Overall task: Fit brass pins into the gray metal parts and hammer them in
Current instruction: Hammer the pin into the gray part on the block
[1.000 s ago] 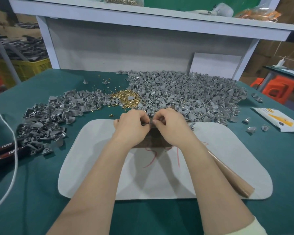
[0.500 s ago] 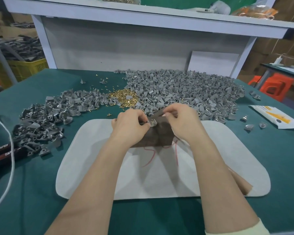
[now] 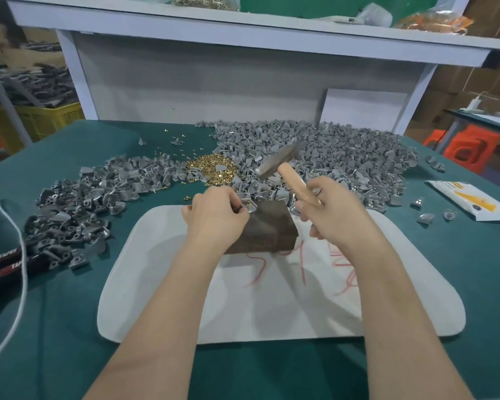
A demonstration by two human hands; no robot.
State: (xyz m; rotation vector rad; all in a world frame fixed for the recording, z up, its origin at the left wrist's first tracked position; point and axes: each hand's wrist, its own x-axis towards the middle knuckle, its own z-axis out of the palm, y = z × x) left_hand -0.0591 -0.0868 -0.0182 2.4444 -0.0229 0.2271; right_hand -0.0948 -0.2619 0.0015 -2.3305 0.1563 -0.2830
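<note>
On the dark brown rectangular block [image 3: 267,226], the left hand [image 3: 217,217] pinches a small gray metal part [image 3: 249,207] against the block's top far edge. The right hand [image 3: 334,213] is clenched around the wooden-handled steel hammer [image 3: 283,164], its head raised just beyond the block. Loose brass pins [image 3: 212,170] lie heaped beyond the block on the green tabletop [image 3: 55,327].

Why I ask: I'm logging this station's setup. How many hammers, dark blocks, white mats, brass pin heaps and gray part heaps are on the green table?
hammer: 1
dark block: 1
white mat: 1
brass pin heap: 1
gray part heaps: 2, one to the left and one to the right
Total: 6
</note>
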